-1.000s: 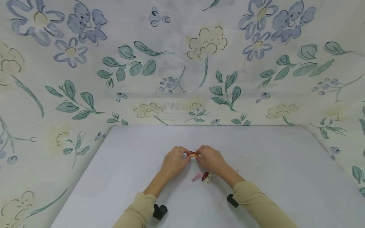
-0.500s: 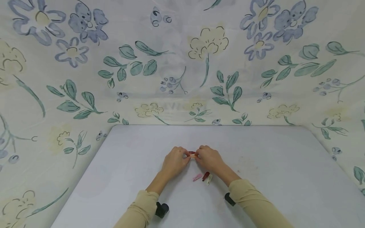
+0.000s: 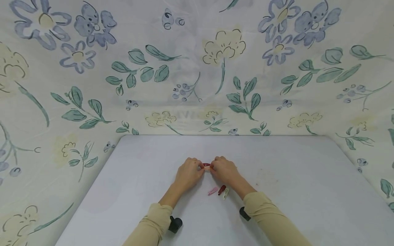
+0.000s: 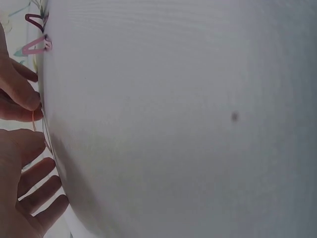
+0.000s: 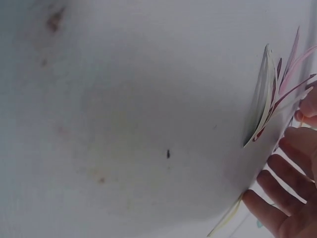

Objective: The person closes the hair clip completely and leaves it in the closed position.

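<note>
Orange clip [image 3: 207,168] clamped in grip: left hand [image 3: 189,173], right hand [image 3: 225,171]; three clips [image 3: 222,190] clustered nearby.

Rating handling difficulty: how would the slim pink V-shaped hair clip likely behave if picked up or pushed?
The pink V-shaped hair clip looks thin, so it is probably light. It likely holds its shape: its prongs stand apart in the left wrist view. Pushed, it may slide rather than roll, being narrow, not round.

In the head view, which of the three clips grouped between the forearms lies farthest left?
The pink clip; the red clip lies to its right, and the pale clip farthest right.
</note>
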`<control>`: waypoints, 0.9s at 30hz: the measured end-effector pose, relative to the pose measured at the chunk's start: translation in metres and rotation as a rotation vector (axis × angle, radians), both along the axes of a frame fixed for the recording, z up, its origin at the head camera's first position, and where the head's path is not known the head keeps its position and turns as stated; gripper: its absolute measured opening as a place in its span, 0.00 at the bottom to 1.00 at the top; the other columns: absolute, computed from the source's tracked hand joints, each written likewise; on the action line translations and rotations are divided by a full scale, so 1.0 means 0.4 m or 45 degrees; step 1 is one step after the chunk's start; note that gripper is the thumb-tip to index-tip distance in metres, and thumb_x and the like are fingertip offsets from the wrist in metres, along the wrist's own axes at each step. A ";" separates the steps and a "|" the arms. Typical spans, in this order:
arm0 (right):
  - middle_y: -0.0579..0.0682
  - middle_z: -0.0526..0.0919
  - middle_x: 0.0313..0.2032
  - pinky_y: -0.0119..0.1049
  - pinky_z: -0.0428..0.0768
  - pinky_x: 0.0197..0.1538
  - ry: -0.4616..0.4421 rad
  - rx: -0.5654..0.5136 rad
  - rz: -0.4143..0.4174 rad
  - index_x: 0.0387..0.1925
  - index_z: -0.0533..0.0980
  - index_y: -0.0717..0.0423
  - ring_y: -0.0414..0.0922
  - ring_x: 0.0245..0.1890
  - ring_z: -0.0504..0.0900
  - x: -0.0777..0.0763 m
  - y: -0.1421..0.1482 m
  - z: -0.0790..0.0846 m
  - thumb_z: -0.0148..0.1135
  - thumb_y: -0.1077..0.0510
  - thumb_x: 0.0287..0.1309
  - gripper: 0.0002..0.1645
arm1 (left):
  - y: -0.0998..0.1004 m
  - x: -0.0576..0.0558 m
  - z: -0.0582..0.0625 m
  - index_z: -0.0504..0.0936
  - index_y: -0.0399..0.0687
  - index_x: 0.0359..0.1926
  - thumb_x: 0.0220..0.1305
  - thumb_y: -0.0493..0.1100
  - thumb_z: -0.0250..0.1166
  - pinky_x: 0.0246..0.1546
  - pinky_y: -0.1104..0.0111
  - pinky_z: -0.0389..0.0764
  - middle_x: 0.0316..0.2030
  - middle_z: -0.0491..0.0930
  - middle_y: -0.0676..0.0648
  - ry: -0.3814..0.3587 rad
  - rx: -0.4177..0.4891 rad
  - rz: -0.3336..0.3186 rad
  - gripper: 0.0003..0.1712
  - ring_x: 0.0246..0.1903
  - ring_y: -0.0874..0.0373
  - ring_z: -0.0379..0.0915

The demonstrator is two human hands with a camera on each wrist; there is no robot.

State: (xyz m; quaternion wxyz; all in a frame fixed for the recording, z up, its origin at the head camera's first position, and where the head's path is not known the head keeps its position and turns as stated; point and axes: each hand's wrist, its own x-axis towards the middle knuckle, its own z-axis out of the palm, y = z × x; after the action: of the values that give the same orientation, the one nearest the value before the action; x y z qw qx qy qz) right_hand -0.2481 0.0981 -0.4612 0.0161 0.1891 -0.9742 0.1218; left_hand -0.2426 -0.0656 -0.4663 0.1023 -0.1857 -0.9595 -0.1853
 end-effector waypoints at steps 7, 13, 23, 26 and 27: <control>0.46 0.80 0.34 0.37 0.80 0.35 0.023 0.029 -0.006 0.35 0.84 0.53 0.43 0.36 0.77 -0.002 -0.004 -0.001 0.68 0.52 0.61 0.08 | -0.005 -0.001 -0.004 0.85 0.47 0.30 0.57 0.41 0.72 0.38 0.61 0.81 0.35 0.84 0.48 0.028 -0.007 0.005 0.04 0.40 0.53 0.77; 0.47 0.81 0.35 0.38 0.80 0.35 0.013 0.023 -0.004 0.36 0.85 0.53 0.44 0.37 0.77 0.001 -0.001 0.001 0.68 0.53 0.61 0.08 | -0.007 -0.002 -0.010 0.85 0.47 0.29 0.55 0.40 0.72 0.39 0.61 0.81 0.36 0.83 0.48 0.035 0.018 -0.020 0.04 0.41 0.53 0.77; 0.46 0.80 0.35 0.38 0.80 0.35 0.022 0.018 0.002 0.37 0.85 0.53 0.44 0.38 0.77 0.002 0.001 -0.004 0.69 0.54 0.60 0.07 | -0.009 0.000 -0.014 0.85 0.47 0.28 0.55 0.40 0.73 0.38 0.62 0.81 0.36 0.84 0.48 0.089 0.013 -0.040 0.04 0.40 0.52 0.77; 0.46 0.80 0.35 0.38 0.81 0.36 0.022 0.021 0.001 0.37 0.85 0.53 0.44 0.38 0.77 0.002 0.001 -0.004 0.69 0.54 0.60 0.07 | -0.009 0.000 -0.015 0.85 0.48 0.28 0.55 0.40 0.73 0.37 0.62 0.81 0.36 0.84 0.48 0.090 0.008 -0.039 0.04 0.39 0.53 0.77; 0.46 0.80 0.35 0.38 0.81 0.36 0.022 0.020 0.002 0.37 0.85 0.53 0.44 0.38 0.77 0.003 0.001 -0.003 0.69 0.54 0.60 0.07 | -0.009 0.000 -0.015 0.85 0.48 0.28 0.55 0.40 0.73 0.37 0.62 0.81 0.36 0.84 0.48 0.089 0.006 -0.038 0.04 0.39 0.53 0.77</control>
State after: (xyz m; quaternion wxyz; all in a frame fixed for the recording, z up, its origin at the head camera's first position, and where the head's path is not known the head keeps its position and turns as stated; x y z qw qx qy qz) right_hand -0.2470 0.0985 -0.4624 0.0229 0.1909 -0.9749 0.1124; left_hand -0.2426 -0.0694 -0.4725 0.1335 -0.2063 -0.9520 -0.1826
